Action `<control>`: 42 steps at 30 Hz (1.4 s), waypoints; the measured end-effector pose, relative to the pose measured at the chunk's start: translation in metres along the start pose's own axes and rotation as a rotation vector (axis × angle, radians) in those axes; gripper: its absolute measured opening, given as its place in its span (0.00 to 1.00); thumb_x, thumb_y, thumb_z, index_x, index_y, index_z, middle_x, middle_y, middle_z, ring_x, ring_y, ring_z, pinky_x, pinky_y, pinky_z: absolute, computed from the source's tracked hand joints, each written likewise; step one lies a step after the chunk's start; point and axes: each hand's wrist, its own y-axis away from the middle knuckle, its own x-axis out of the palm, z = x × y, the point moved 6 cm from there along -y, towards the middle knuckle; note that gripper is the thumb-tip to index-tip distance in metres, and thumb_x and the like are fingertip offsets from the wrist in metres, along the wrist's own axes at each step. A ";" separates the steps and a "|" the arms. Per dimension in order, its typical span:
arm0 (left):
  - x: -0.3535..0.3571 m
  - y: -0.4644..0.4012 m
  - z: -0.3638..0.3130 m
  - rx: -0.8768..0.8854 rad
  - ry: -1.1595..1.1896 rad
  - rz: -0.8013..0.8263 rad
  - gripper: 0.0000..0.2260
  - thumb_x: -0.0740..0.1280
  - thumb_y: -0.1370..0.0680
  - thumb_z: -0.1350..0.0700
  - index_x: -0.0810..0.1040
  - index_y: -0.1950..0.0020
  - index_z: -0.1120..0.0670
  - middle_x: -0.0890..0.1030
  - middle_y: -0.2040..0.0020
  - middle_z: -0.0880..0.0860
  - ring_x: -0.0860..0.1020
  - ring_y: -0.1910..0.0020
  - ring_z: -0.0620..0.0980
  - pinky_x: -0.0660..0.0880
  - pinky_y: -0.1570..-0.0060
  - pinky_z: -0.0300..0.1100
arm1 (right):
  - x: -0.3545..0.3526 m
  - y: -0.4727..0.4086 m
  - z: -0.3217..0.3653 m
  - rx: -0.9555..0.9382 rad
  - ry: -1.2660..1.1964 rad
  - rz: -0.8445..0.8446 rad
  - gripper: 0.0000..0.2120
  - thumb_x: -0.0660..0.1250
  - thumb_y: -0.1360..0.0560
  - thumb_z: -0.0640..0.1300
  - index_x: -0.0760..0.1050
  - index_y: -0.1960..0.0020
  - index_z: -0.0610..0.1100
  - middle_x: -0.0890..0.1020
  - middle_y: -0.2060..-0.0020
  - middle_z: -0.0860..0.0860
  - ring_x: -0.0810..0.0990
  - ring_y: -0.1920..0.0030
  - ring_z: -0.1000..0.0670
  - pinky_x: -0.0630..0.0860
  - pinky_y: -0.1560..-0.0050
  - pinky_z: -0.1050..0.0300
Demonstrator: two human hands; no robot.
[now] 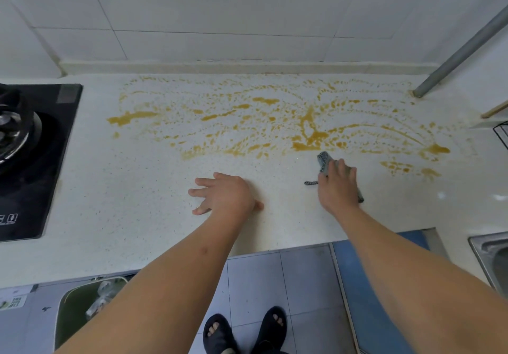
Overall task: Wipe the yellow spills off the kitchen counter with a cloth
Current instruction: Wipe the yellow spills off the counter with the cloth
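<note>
Your right hand (337, 182) presses a gray cloth (323, 162) flat on the counter (137, 188), just below the yellow spills (275, 117). Your left hand (226, 194) lies flat beside it with fingers spread wide, holding nothing. Yellow streaks cover the back half of the counter, from near the stove (30, 155) across to the metal pole (461, 48).

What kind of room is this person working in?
Most likely a home kitchen: a gas hob is set into the speckled counter, a steel sink shows at the right edge, and the wall behind is white tile.
</note>
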 end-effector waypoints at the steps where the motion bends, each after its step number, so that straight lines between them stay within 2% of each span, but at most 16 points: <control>1: -0.001 -0.001 -0.001 0.005 -0.001 -0.003 0.66 0.81 0.34 0.36 0.37 0.18 0.59 0.39 0.20 0.71 0.44 0.22 0.78 0.60 0.31 0.78 | -0.002 -0.001 0.001 0.033 0.036 0.029 0.23 0.47 0.15 0.43 0.62 0.22 0.37 0.60 0.21 0.41 0.52 0.23 0.39 0.54 0.24 0.37; 4: 0.000 -0.002 0.001 -0.002 0.006 -0.010 0.66 0.81 0.35 0.36 0.37 0.17 0.59 0.39 0.19 0.71 0.43 0.22 0.78 0.60 0.31 0.78 | -0.004 0.008 0.034 0.000 0.014 0.087 0.24 0.54 0.18 0.41 0.62 0.23 0.37 0.59 0.22 0.42 0.57 0.25 0.39 0.55 0.24 0.42; 7: 0.000 -0.003 0.000 -0.013 0.004 0.008 0.67 0.82 0.36 0.36 0.37 0.17 0.58 0.38 0.19 0.70 0.43 0.22 0.78 0.59 0.32 0.79 | -0.002 0.025 0.060 -0.108 -0.104 0.013 0.25 0.62 0.20 0.45 0.65 0.24 0.46 0.68 0.29 0.46 0.66 0.32 0.40 0.64 0.32 0.48; 10: -0.001 -0.003 0.000 -0.015 0.012 0.011 0.68 0.82 0.36 0.36 0.37 0.17 0.58 0.38 0.19 0.70 0.43 0.22 0.77 0.59 0.32 0.79 | -0.008 0.023 0.049 -0.006 -0.144 -0.050 0.12 0.64 0.20 0.45 0.79 0.38 0.51 0.74 0.38 0.50 0.69 0.36 0.41 0.64 0.38 0.48; 12: -0.001 -0.002 0.000 -0.013 0.017 0.001 0.67 0.82 0.36 0.37 0.37 0.17 0.58 0.38 0.19 0.69 0.43 0.22 0.77 0.59 0.32 0.79 | -0.021 0.016 0.038 0.062 -0.347 -0.118 0.10 0.61 0.18 0.44 0.82 0.46 0.48 0.77 0.44 0.49 0.73 0.41 0.42 0.67 0.43 0.50; 14: -0.001 -0.001 0.000 -0.011 0.024 -0.001 0.67 0.82 0.36 0.37 0.38 0.17 0.58 0.39 0.19 0.69 0.43 0.22 0.77 0.59 0.32 0.78 | -0.034 0.011 0.022 0.143 -0.734 -0.146 0.13 0.57 0.16 0.43 0.78 0.53 0.44 0.77 0.57 0.48 0.75 0.54 0.45 0.69 0.58 0.53; 16: -0.001 -0.001 0.000 -0.012 0.023 0.004 0.67 0.82 0.36 0.37 0.37 0.17 0.58 0.38 0.19 0.70 0.42 0.22 0.77 0.59 0.32 0.78 | -0.048 0.005 -0.001 0.284 -0.990 -0.195 0.13 0.56 0.15 0.43 0.73 0.55 0.41 0.73 0.64 0.49 0.70 0.62 0.48 0.63 0.64 0.53; 20: -0.001 -0.001 0.000 -0.002 0.023 0.006 0.67 0.82 0.35 0.37 0.37 0.17 0.58 0.38 0.19 0.70 0.42 0.22 0.77 0.58 0.32 0.78 | -0.087 0.002 -0.037 0.400 -1.014 -0.378 0.13 0.55 0.15 0.44 0.73 0.52 0.40 0.71 0.64 0.50 0.67 0.65 0.51 0.63 0.65 0.53; 23: -0.001 -0.002 0.002 0.003 0.026 0.001 0.67 0.82 0.35 0.37 0.37 0.17 0.58 0.38 0.19 0.70 0.42 0.22 0.77 0.57 0.32 0.79 | -0.094 0.001 -0.030 0.341 -1.058 -0.356 0.14 0.56 0.15 0.44 0.69 0.59 0.46 0.69 0.66 0.51 0.66 0.66 0.52 0.62 0.64 0.55; 27: -0.002 -0.001 0.003 0.004 0.036 -0.002 0.67 0.82 0.36 0.37 0.37 0.17 0.57 0.38 0.19 0.69 0.42 0.21 0.77 0.57 0.31 0.78 | -0.062 0.010 0.010 0.167 -1.068 -0.054 0.13 0.58 0.15 0.45 0.72 0.55 0.39 0.72 0.64 0.46 0.69 0.64 0.50 0.63 0.61 0.54; 29: -0.002 -0.001 0.004 0.010 0.036 -0.001 0.67 0.82 0.35 0.36 0.37 0.17 0.57 0.37 0.19 0.70 0.42 0.22 0.77 0.57 0.31 0.78 | -0.038 0.016 0.012 0.141 -0.925 0.048 0.13 0.58 0.15 0.45 0.74 0.52 0.37 0.77 0.62 0.45 0.73 0.62 0.47 0.66 0.61 0.53; 32: -0.001 -0.001 0.002 0.017 0.028 0.006 0.66 0.81 0.34 0.36 0.36 0.17 0.58 0.38 0.20 0.71 0.42 0.22 0.78 0.58 0.31 0.78 | -0.025 0.026 -0.021 0.295 -0.686 -0.002 0.13 0.54 0.15 0.42 0.75 0.47 0.38 0.80 0.51 0.41 0.76 0.56 0.44 0.68 0.61 0.52; 35: -0.001 0.000 0.001 0.018 0.022 0.005 0.66 0.81 0.34 0.36 0.37 0.17 0.58 0.38 0.20 0.71 0.43 0.22 0.78 0.59 0.32 0.78 | -0.030 0.036 -0.051 0.465 -0.565 -0.127 0.15 0.57 0.17 0.41 0.70 0.31 0.41 0.75 0.36 0.41 0.76 0.43 0.40 0.75 0.48 0.47; 37: -0.002 0.000 0.001 0.023 0.026 0.005 0.66 0.81 0.34 0.37 0.37 0.17 0.58 0.38 0.20 0.71 0.43 0.22 0.78 0.59 0.32 0.78 | -0.029 0.034 -0.046 0.264 -0.421 -0.175 0.21 0.58 0.18 0.41 0.68 0.25 0.44 0.72 0.29 0.42 0.72 0.33 0.37 0.73 0.36 0.42; 39: -0.002 0.000 0.001 0.020 0.022 0.001 0.66 0.81 0.34 0.37 0.37 0.17 0.58 0.38 0.20 0.71 0.42 0.22 0.78 0.59 0.31 0.78 | -0.010 0.031 -0.026 -0.025 -0.324 -0.077 0.23 0.55 0.15 0.44 0.64 0.21 0.45 0.65 0.22 0.44 0.63 0.23 0.39 0.63 0.24 0.42; 42: -0.001 -0.002 0.001 0.011 0.018 0.002 0.66 0.81 0.34 0.36 0.37 0.17 0.59 0.38 0.20 0.71 0.42 0.22 0.78 0.59 0.32 0.79 | 0.020 0.026 -0.002 -0.136 -0.201 0.067 0.25 0.50 0.13 0.47 0.54 0.17 0.46 0.53 0.17 0.46 0.49 0.18 0.39 0.51 0.20 0.42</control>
